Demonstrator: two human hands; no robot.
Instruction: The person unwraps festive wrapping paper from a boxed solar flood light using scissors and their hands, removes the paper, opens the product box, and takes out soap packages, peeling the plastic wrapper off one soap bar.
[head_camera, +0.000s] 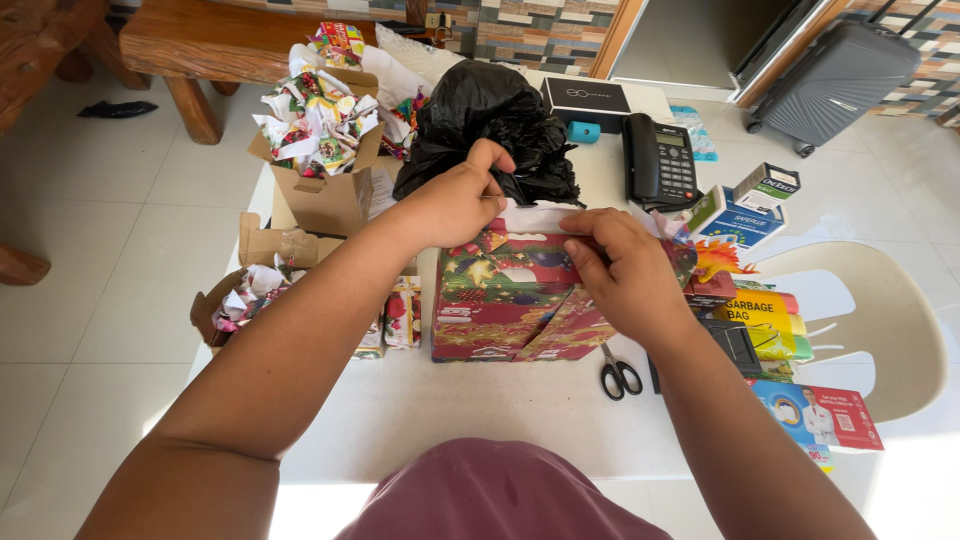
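Note:
A box wrapped in red, green and gold festive paper (500, 300) sits on the white table (470, 410) in front of me. My left hand (455, 200) pinches the top far edge of the wrapping, where white paper shows. My right hand (625, 270) presses flat on the box's top right side, fingers pointing left along the paper fold. Just behind the box lies a crumpled black plastic bag (490, 125). Black-handled scissors (618, 375) lie on the table by my right wrist.
An open cardboard box full of crumpled wrapping scraps (320, 150) stands at the left, a smaller one (245, 290) lower down. A black desk phone (660, 160), small cartons, yellow bag rolls (760, 315) and a white chair (880, 310) fill the right side.

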